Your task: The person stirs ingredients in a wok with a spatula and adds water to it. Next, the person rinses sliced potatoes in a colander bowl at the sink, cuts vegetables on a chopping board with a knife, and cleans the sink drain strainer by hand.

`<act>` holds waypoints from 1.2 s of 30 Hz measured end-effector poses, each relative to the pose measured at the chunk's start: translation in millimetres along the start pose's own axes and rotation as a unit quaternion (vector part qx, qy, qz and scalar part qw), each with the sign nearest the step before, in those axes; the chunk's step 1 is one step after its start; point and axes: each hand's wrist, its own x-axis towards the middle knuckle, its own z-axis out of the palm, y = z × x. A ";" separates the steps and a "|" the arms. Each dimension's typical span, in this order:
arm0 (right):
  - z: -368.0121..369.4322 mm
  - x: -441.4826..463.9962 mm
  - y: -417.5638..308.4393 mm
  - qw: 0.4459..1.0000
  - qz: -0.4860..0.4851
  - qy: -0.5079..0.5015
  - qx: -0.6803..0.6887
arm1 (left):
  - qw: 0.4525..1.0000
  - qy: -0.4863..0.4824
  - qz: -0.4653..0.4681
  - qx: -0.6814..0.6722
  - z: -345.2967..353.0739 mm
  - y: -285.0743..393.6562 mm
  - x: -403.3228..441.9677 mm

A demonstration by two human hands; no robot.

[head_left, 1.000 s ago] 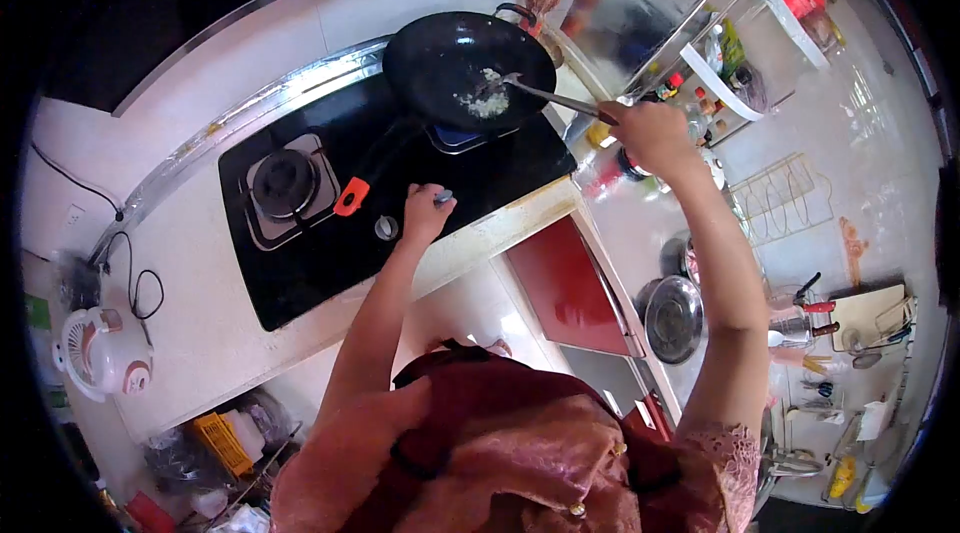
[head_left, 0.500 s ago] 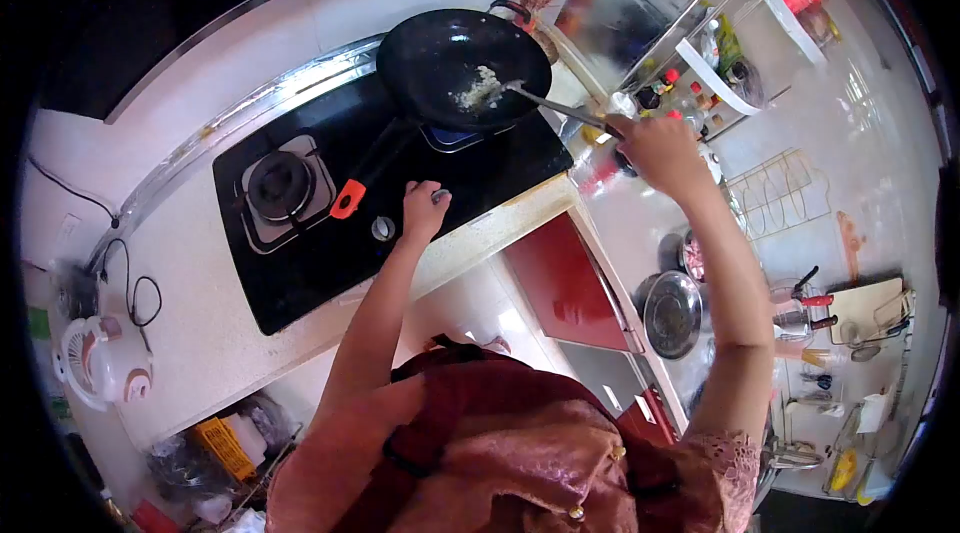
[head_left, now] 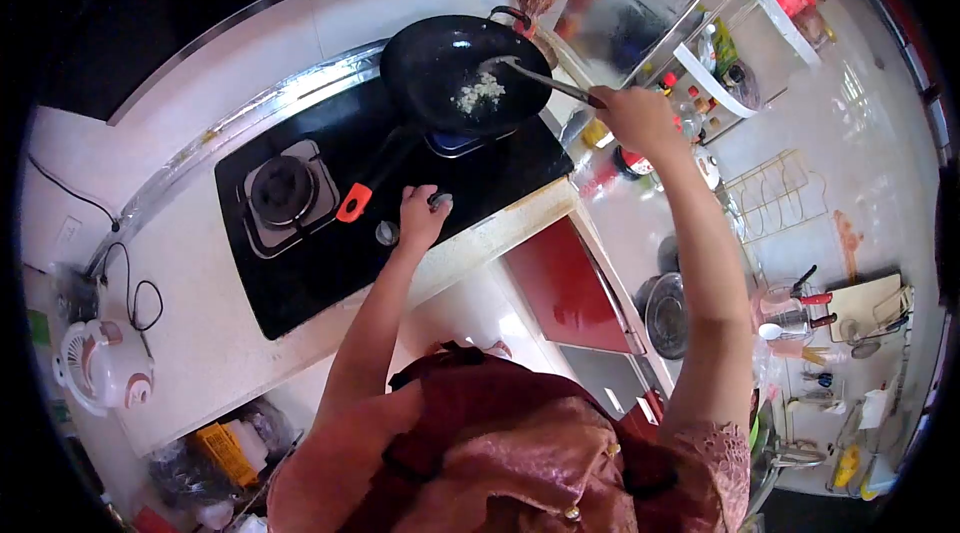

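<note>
A black wok (head_left: 440,63) with an orange-tipped handle (head_left: 354,203) rests on the right burner of the black glass stove (head_left: 330,283). Small pale chopped pieces (head_left: 480,93) lie together in the wok. My right hand (head_left: 640,121) is closed round the handle of a metal spatula (head_left: 560,86), whose blade is inside the wok, just above the pale pieces. At the stove's front edge, my left hand (head_left: 423,218) has its fingers closed on the right stove knob (head_left: 440,200). A second knob (head_left: 387,232) is just left of that hand.
The left burner (head_left: 284,190) carries no pan. Bottles (head_left: 690,118) and a wire rack (head_left: 775,195) are at the right, near a glass lid or bowl (head_left: 667,316). A white and pink appliance (head_left: 105,365) stands at the far left. Below the counter is a red cabinet door (head_left: 568,285).
My right hand has moved slightly up and left, and the spatula blade has shifted upward, away from the pale pieces. My left hand stays at the knob.
</note>
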 end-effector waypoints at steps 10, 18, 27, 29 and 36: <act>-25.8 -41.6 17.9 0.999 0.011 -0.008 0.042 | 0.997 -0.002 0.034 0.063 -25.0 -7.0 -16.8; -6.3 -29.6 10.7 1.000 -0.021 0.014 0.014 | 1.000 -0.004 0.019 -0.012 -18.9 5.3 -19.3; 7.3 -21.9 16.3 0.997 -0.057 -0.004 0.046 | 0.998 0.051 0.021 -0.015 -8.8 33.1 -28.8; 12.7 -23.7 28.8 0.995 -0.083 0.021 0.059 | 0.997 0.075 0.030 -0.019 -5.1 36.9 -26.1; 35.1 13.7 42.3 0.976 -0.160 0.127 0.079 | 0.991 0.132 0.004 0.031 16.2 37.8 -23.8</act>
